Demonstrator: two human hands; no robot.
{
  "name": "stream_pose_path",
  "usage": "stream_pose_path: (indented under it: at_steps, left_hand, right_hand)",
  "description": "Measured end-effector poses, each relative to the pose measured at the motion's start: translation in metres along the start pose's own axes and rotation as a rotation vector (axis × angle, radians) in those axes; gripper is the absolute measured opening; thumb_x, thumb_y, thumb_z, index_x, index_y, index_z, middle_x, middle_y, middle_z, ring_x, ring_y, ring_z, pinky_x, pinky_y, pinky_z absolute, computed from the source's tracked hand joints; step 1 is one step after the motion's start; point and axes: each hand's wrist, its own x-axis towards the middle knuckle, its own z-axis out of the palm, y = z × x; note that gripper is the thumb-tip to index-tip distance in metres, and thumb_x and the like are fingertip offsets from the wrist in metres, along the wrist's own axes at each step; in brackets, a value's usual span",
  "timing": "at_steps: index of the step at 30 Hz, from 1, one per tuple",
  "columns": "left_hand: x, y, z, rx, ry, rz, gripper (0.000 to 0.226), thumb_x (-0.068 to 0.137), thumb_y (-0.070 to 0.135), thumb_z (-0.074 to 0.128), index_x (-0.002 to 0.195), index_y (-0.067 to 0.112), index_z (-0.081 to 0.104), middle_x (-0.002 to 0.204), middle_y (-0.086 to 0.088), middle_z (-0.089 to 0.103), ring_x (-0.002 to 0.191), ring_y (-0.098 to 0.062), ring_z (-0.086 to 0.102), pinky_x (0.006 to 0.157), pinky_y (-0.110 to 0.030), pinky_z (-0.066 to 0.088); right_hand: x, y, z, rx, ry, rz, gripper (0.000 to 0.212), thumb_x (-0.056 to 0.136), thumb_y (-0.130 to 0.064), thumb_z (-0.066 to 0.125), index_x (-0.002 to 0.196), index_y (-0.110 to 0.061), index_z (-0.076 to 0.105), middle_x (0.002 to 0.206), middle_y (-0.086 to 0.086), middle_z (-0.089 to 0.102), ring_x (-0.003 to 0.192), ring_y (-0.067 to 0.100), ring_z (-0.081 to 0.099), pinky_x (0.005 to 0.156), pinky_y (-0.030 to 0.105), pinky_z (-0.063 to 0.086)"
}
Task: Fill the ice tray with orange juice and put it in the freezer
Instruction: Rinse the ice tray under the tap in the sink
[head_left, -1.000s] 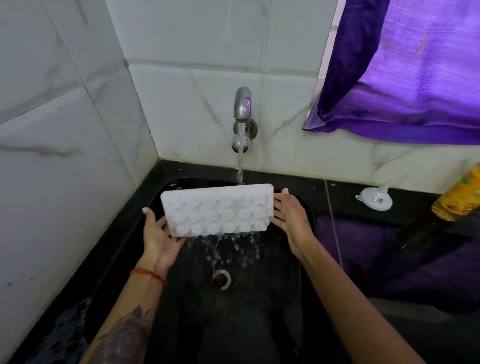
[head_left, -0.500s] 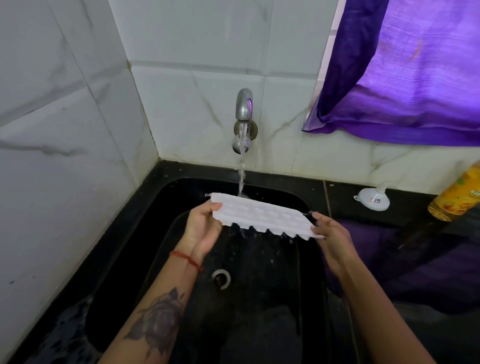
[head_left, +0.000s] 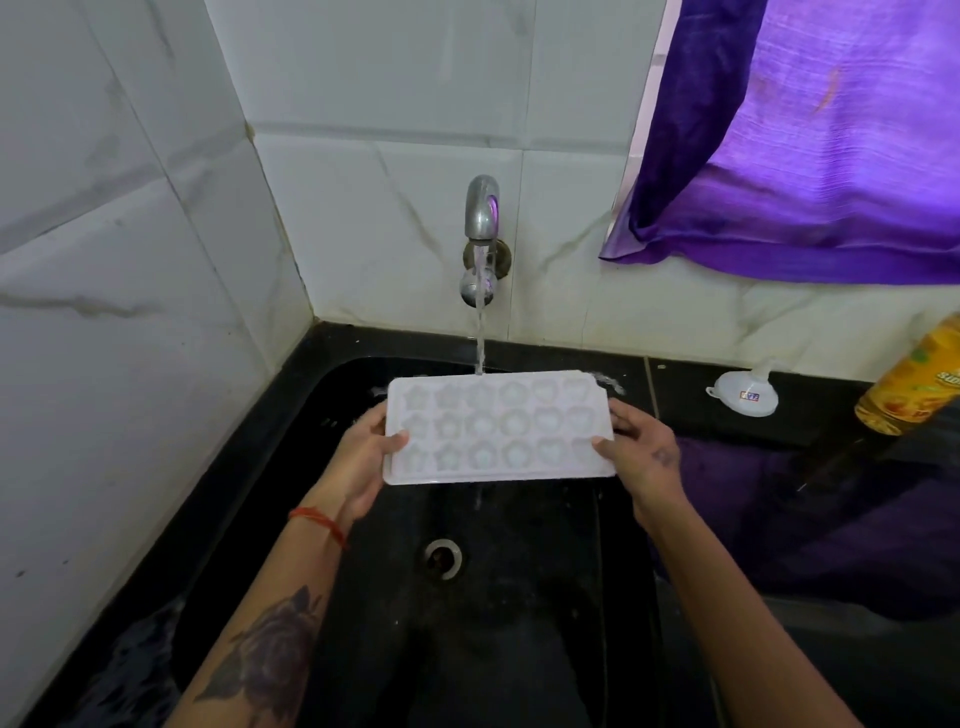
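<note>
Both hands grasp the white ice tray (head_left: 498, 428) by its short ends, left hand (head_left: 363, 457) and right hand (head_left: 641, 457), cavities up over the black sink (head_left: 291, 415). Water from the metal tap (head_left: 483, 218) strikes the tray's far edge. An orange bottle (head_left: 909, 384) and a white funnel (head_left: 745, 396) sit on the counter to the right.

Soft purple daylight came through the curtain (head_left: 810, 130) at upper right; the black sink (head_left: 519, 623) stayed dim. Wall tiles (head_left: 104, 260) bowed near the edges, corners slightly soft.
</note>
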Motion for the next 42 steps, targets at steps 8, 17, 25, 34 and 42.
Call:
stream_pose_path:
  at_steps: [8,17,25,34,42]
  left_hand:
    - [0.011,-0.012,-0.045,-0.057,0.243,-0.028,0.044,0.096,0.003,0.043,0.135,0.022,0.045,0.121,-0.005,0.058,0.092,-0.024,0.061,0.063,-0.04,0.051]
    - [0.021,-0.034,-0.03,-0.121,0.253,-0.171,0.042,0.098,0.006,0.039,0.137,0.023,0.039,0.122,-0.006,0.049,0.104,-0.027,0.053,0.08,-0.05,0.05]
    - [0.03,-0.023,0.03,-0.052,0.14,-0.105,0.027,0.098,0.009,0.043,0.123,0.005,0.052,0.121,-0.018,0.06,0.082,-0.023,0.062,0.07,-0.04,0.052]
    - [0.021,0.005,0.058,-0.002,-0.072,0.047,0.032,0.097,0.013,0.045,0.125,0.026,0.052,0.114,-0.004,0.065,0.099,-0.024,0.065,0.067,-0.039,0.058]
    - [0.014,0.008,0.0,-0.058,0.123,0.131,0.025,0.099,0.021,0.041,0.118,0.035,0.05,0.104,0.007,0.063,0.095,-0.019,0.062,0.066,-0.041,0.055]
  right_hand:
    - [-0.005,-0.053,0.051,-0.204,-0.193,-0.216,0.05,0.075,0.003,0.066,0.12,-0.019,0.063,0.1,-0.002,0.067,0.092,0.02,0.067,0.087,0.038,0.055]
    - [-0.003,-0.091,0.062,-0.269,-0.29,-0.373,0.044,0.075,-0.005,0.071,0.118,-0.015,0.064,0.107,0.003,0.071,0.091,0.017,0.068,0.09,0.036,0.053]
    - [0.024,-0.07,0.001,-0.287,-0.041,-0.322,0.043,0.075,-0.006,0.069,0.117,-0.014,0.065,0.11,0.004,0.07,0.1,0.017,0.066,0.094,0.032,0.05]
    - [0.04,0.012,-0.021,-0.19,0.131,0.031,0.044,0.075,-0.002,0.07,0.118,-0.008,0.06,0.113,0.011,0.066,0.092,0.019,0.06,0.082,0.028,0.048]
    - [0.033,0.013,0.036,-0.247,-0.069,0.006,0.04,0.078,-0.008,0.07,0.115,-0.012,0.057,0.108,0.008,0.065,0.088,0.017,0.06,0.069,0.025,0.05]
